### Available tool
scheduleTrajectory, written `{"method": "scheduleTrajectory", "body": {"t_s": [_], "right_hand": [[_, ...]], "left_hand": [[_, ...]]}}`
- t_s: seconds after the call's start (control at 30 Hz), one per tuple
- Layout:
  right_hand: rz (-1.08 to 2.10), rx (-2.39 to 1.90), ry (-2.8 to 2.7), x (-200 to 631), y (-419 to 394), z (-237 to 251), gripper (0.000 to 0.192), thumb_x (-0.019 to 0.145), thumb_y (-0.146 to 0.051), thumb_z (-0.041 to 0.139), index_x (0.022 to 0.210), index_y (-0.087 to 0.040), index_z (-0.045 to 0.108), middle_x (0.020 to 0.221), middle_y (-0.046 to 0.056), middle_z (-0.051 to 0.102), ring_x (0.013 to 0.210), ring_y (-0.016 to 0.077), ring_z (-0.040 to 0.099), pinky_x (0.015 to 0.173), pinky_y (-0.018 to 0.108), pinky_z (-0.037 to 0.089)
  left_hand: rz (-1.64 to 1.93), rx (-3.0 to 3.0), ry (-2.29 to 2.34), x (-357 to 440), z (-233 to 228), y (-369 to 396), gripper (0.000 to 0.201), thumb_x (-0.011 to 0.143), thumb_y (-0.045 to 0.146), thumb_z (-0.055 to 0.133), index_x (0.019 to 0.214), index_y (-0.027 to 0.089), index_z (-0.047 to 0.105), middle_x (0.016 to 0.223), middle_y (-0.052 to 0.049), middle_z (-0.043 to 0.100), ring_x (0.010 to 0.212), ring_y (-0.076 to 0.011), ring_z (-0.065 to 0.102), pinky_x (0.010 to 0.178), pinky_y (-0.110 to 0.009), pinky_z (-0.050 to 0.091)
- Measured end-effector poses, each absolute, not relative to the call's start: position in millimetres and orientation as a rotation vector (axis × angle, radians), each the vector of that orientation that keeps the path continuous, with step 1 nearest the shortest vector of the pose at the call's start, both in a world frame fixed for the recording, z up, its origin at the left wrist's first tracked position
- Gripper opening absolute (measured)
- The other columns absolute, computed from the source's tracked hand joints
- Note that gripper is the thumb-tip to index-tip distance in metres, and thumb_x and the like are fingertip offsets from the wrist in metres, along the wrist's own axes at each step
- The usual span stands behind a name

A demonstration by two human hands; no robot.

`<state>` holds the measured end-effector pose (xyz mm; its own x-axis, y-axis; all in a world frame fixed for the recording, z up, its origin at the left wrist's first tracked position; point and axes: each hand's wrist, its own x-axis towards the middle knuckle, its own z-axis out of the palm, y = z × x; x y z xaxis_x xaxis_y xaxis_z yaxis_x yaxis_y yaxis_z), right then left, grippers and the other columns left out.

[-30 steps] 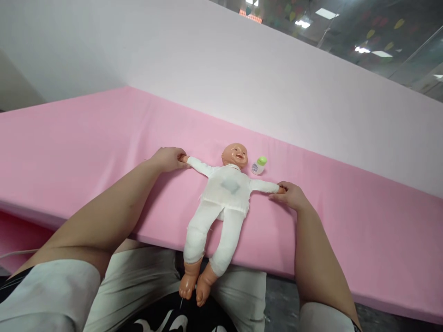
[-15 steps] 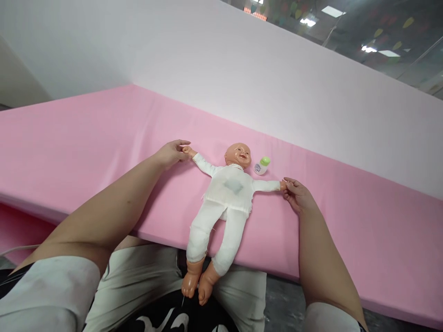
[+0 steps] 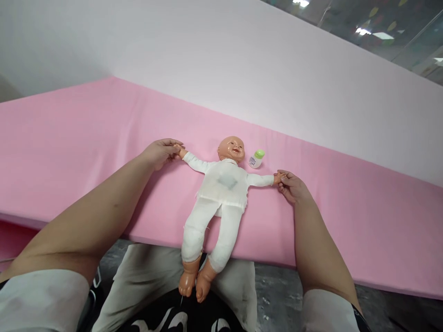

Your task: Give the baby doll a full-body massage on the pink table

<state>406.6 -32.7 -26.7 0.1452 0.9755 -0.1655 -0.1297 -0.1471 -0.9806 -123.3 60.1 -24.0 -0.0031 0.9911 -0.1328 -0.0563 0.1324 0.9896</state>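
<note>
A baby doll in a white cloth suit lies on its back on the pink padded table, arms stretched out to both sides. Its bare feet hang past the near edge, over my lap. On the left, my left hand pinches the doll's hand between thumb and fingers. At the other side my right hand grips the doll's other hand the same way. Just right of the doll's head stands a small white bottle with a green cap. A greyish patch marks the doll's chest.
A white wall rises behind the table, with a glass window above it at the upper right. The grey floor shows below the table's near edge.
My left fingers, looser before, have closed on the doll's hand. My right hand keeps its hold. The whole view has shifted slightly, and the doll's arms still lie outstretched.
</note>
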Motion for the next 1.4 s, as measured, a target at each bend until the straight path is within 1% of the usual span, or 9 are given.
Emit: {"method": "scheduleTrajectory", "body": {"t_s": [0.3,0.47,0.63,0.73,0.83,0.93,1.1,1.27,1.4], "right_hand": [[1.182,-1.396,-0.989,398.8,-27.9,-32.9,0.045,0.069,-0.050,0.092,0.081,-0.022,0.059,0.072,-0.002,0.067,0.044,0.0048,0.040,0.038,0.019,0.026],[1.135,-1.422,-0.955,396.4,-25.0,-34.6,0.039,0.071,-0.046,0.089,0.086,-0.022,0.062,0.060,-0.006,0.056,0.043,0.0055,0.038,0.039,0.018,0.025],[1.196,-1.369,-0.950,397.7,-27.6,-31.2,0.042,0.071,-0.036,0.087,0.106,-0.021,0.072,0.071,-0.003,0.064,0.051,0.0065,0.047,0.045,0.019,0.036],[1.268,-1.299,-0.967,400.6,-30.4,-29.9,0.043,0.071,-0.034,0.090,0.109,-0.021,0.074,0.090,0.002,0.073,0.060,0.0080,0.055,0.053,0.022,0.046],[1.305,-1.278,-1.000,403.0,-31.7,-30.8,0.045,0.068,-0.034,0.094,0.106,-0.022,0.075,0.102,0.004,0.076,0.061,0.0077,0.056,0.053,0.022,0.048],[1.287,-1.297,-1.018,402.4,-30.2,-33.5,0.043,0.063,-0.034,0.098,0.094,-0.021,0.071,0.087,0.000,0.073,0.054,0.0063,0.052,0.045,0.020,0.039],[1.144,-1.357,-0.983,395.5,-23.2,-41.1,0.049,0.064,-0.046,0.099,0.079,-0.022,0.059,0.056,-0.008,0.049,0.041,0.0045,0.036,0.037,0.018,0.024],[1.052,-1.371,-1.000,393.6,-18.3,-47.6,0.047,0.075,-0.060,0.089,0.080,-0.022,0.061,0.056,-0.006,0.050,0.042,0.0053,0.033,0.036,0.020,0.023],[1.078,-1.384,-1.000,397.1,-19.7,-46.0,0.041,0.074,-0.051,0.089,0.095,-0.021,0.072,0.064,-0.003,0.059,0.046,0.0065,0.041,0.039,0.020,0.031]], "left_hand": [[1.164,1.111,1.243,-124.2,-32.2,65.3,0.026,0.071,0.034,0.088,0.088,0.019,0.075,0.095,-0.009,0.078,0.062,-0.0135,0.063,0.060,-0.028,0.054],[1.155,1.107,1.269,-123.0,-31.7,65.9,0.022,0.078,0.033,0.081,0.093,0.018,0.075,0.098,-0.010,0.078,0.060,-0.0126,0.062,0.060,-0.029,0.054],[1.160,1.066,1.267,-122.7,-34.4,69.0,0.032,0.076,0.024,0.083,0.106,0.017,0.075,0.086,-0.007,0.075,0.063,-0.0139,0.066,0.062,-0.028,0.057],[1.166,1.052,1.260,-122.4,-34.2,68.2,0.034,0.075,0.019,0.083,0.107,0.016,0.074,0.083,-0.006,0.073,0.062,-0.0135,0.066,0.063,-0.028,0.057],[1.176,1.053,1.244,-121.9,-32.0,65.6,0.034,0.072,0.015,0.085,0.104,0.015,0.074,0.082,-0.006,0.074,0.059,-0.0128,0.065,0.059,-0.026,0.056],[1.192,1.062,1.233,-120.8,-29.5,63.1,0.032,0.069,0.013,0.086,0.099,0.015,0.073,0.080,-0.005,0.074,0.055,-0.0124,0.063,0.053,-0.025,0.052],[1.212,1.058,1.292,-116.7,-26.1,61.1,0.018,0.076,0.018,0.083,0.087,0.016,0.069,0.070,-0.005,0.071,0.050,-0.0139,0.061,0.048,-0.024,0.048],[1.226,1.027,1.329,-114.1,-25.5,61.7,0.003,0.088,0.018,0.071,0.087,0.016,0.070,0.070,-0.006,0.072,0.049,-0.0139,0.061,0.049,-0.025,0.051],[1.203,1.021,1.300,-116.8,-27.7,64.3,0.010,0.086,0.013,0.070,0.095,0.015,0.074,0.075,-0.008,0.073,0.052,-0.0138,0.063,0.052,-0.025,0.054]]}}
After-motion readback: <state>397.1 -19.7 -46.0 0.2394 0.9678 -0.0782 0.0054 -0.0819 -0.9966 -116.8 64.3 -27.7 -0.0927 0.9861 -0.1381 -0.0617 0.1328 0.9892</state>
